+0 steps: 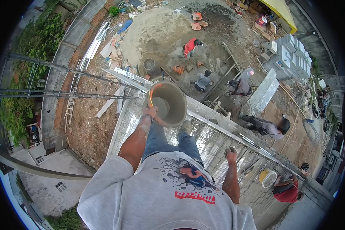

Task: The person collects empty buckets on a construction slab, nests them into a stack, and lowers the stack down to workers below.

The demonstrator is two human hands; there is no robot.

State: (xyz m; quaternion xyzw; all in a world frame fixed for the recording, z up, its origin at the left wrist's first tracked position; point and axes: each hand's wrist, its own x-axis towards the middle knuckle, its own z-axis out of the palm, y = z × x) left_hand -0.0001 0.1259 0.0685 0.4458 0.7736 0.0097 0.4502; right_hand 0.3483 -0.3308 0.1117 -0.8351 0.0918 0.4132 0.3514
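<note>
My left hand [151,111] is closed on the near left rim of a large bucket [177,100]. The bucket is coated in grey cement, with an orange stretch along its rim, and its mouth tilts up toward me. Its bottom looks grey; I cannot tell whether anything lies in it. My right hand [231,156] hangs out to the right, away from the bucket, over a steel bar grid [212,147]. Its fingers look curled and dark with cement, and whatever they may hold is too small to make out.
I stand high on a slab edge, above a yard. Below are several workers, one in a red shirt [189,46], a sand heap [138,32] and stacked grey blocks [287,53]. A yellow bucket [267,178] stands to my right, beside a crouching person [287,190].
</note>
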